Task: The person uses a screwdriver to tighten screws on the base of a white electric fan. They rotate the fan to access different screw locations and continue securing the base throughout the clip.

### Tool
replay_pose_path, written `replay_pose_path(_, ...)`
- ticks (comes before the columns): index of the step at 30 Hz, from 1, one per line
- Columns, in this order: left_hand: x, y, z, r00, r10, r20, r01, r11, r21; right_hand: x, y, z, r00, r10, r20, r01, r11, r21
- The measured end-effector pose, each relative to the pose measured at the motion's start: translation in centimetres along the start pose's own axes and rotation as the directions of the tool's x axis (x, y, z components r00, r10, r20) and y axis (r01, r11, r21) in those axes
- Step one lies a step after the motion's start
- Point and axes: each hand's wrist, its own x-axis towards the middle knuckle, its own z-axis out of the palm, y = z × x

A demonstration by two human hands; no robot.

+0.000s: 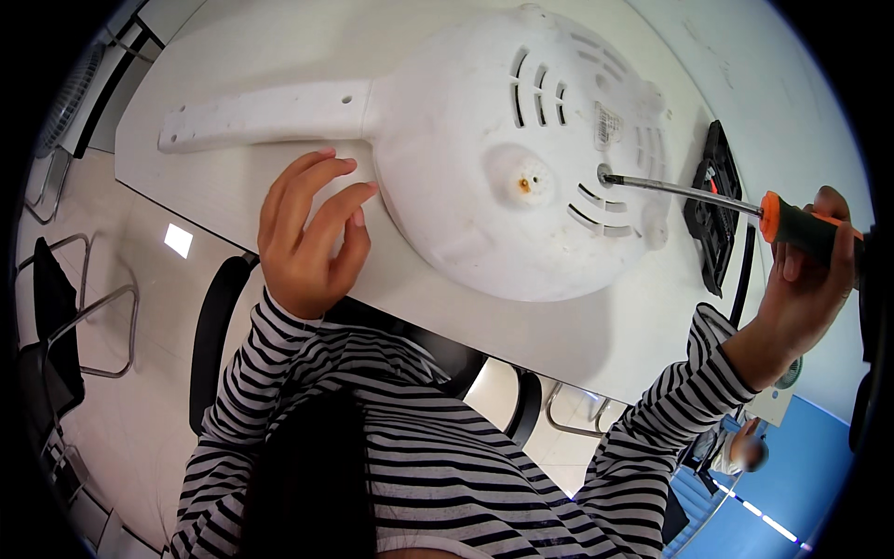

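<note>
A large white round plastic housing (447,177) lies on the table with its slotted, domed side up. Its long flat arm (265,116) stretches to the left. My right hand (796,303) grips the dark green and orange handle of a screwdriver (694,193). The long shaft runs leftward, and the tip is in or at a round recess (605,175) beside the vent slots; whether it sits in a screw cannot be seen. My left hand (312,238) holds nothing, its fingers apart and slightly curled, close to where arm and housing join.
A black tool case (715,210) rests at the table's right side. The white table (577,349) has its near edge in front of me. Black chairs (219,340) stand below and left, a fan (70,98) far left. Another person (740,452) is in the lower right background.
</note>
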Motion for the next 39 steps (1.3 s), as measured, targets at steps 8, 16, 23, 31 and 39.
replay_pose_path(8, -0.5, 0.3, -1.3, 0.999, 0.004, -0.033, -0.004, 1.000, 0.006, -0.6, -1.3, -0.4, 0.998, 0.059, 0.022, -0.058, 0.998, -0.004)
replay_pose_path(16, -0.4, -0.1, -1.3, 0.998, 0.027, -0.060, -0.025, 0.999, 0.030, -1.1, -1.2, -2.0, 0.996, 0.028, 0.080, -0.031, 0.999, 0.042)
replay_pose_path(23, -1.1, -0.2, -2.2, 1.000, -0.012, -0.018, 0.013, 1.000, 0.022, 0.4, -2.8, -1.9, 0.912, -0.060, 0.406, 0.074, 0.997, -0.020)
replay_pose_path(31, -1.5, -0.8, -2.9, 0.999, 0.008, -0.041, -0.006, 0.999, 0.049, 0.7, -5.1, 0.4, 0.840, -0.079, 0.536, 0.217, 0.955, -0.200)
replay_pose_path(39, -1.5, -0.3, -2.7, 0.999, 0.016, -0.046, -0.014, 0.999, 0.049, 1.6, -5.9, -0.1, 0.816, -0.078, 0.573, 0.247, 0.943, -0.224)
